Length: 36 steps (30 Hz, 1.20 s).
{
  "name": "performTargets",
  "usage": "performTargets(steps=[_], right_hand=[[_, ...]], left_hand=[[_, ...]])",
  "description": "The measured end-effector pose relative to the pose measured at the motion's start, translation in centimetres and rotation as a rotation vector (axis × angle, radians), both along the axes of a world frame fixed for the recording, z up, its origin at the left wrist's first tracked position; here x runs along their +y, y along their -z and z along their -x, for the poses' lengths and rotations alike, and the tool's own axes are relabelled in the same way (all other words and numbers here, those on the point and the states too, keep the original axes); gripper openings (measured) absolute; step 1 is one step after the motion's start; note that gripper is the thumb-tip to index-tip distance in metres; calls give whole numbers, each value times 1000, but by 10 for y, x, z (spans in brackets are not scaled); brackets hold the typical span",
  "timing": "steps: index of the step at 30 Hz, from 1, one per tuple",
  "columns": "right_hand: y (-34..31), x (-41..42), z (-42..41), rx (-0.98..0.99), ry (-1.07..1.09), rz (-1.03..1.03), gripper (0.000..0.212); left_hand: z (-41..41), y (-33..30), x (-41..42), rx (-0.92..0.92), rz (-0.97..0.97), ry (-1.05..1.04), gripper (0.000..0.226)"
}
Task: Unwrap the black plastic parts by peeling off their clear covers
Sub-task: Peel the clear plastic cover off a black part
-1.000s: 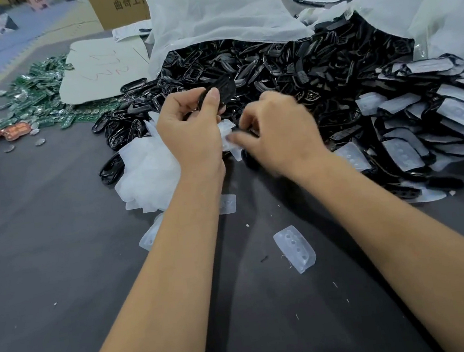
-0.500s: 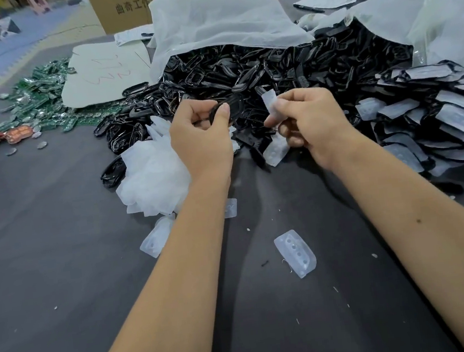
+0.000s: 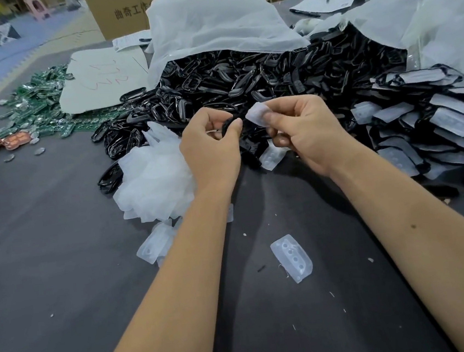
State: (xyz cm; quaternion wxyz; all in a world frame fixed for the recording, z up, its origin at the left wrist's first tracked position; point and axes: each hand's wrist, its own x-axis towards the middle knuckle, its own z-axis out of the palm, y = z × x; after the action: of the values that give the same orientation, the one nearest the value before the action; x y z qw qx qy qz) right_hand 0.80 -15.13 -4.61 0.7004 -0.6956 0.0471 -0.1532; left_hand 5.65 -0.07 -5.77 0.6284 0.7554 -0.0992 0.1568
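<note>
My left hand point(image 3: 211, 149) pinches a small black plastic part point(image 3: 227, 125) between thumb and fingers. Just right of it, my right hand point(image 3: 303, 134) pinches a clear cover point(image 3: 257, 115), held a little apart from the part. Behind both hands lies a large heap of bare black parts point(image 3: 257, 78). To the right is a stack of black parts with clear covers on them point(image 3: 437, 122). A pile of peeled clear covers point(image 3: 153, 178) sits left of my left hand.
Loose clear covers point(image 3: 292, 258) lie on the dark grey table point(image 3: 48, 266), one under my arms. White plastic bags point(image 3: 215, 25) drape over the heap. Green circuit boards point(image 3: 38, 110) and a white card point(image 3: 106, 80) lie at the far left. A cardboard box point(image 3: 121, 9) stands behind.
My right hand has pulled the clear cover off the black part and lifted it up to the right. My left hand stays put with the part.
</note>
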Motion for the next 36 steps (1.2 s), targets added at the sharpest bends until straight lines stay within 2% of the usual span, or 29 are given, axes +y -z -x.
performTargets(steps=[3,8,13,18,23,26,30,36], right_hand=[[0,0,1,-52,109,102,11],[-1,1,2,-140,85,59,9],[3,5,-1,-119,178,269,2],[1,0,0,-108,258,357,31],[-1,-1,3,-116,280,458,28],[1,-2,4,-79,296,427,28],[2,2,4,-18,154,215,18],[-1,-1,4,31,74,135,9]], left_hand=[[0,0,1,5,15,13,15],[2,-2,-2,65,55,82,12],[8,-5,-4,165,219,164,14],[8,-4,-4,182,262,200,13],[9,-4,-4,193,276,225,12],[9,-5,-4,208,296,233,12],[11,-6,-5,227,331,280,16],[7,-5,-3,222,290,280,19]])
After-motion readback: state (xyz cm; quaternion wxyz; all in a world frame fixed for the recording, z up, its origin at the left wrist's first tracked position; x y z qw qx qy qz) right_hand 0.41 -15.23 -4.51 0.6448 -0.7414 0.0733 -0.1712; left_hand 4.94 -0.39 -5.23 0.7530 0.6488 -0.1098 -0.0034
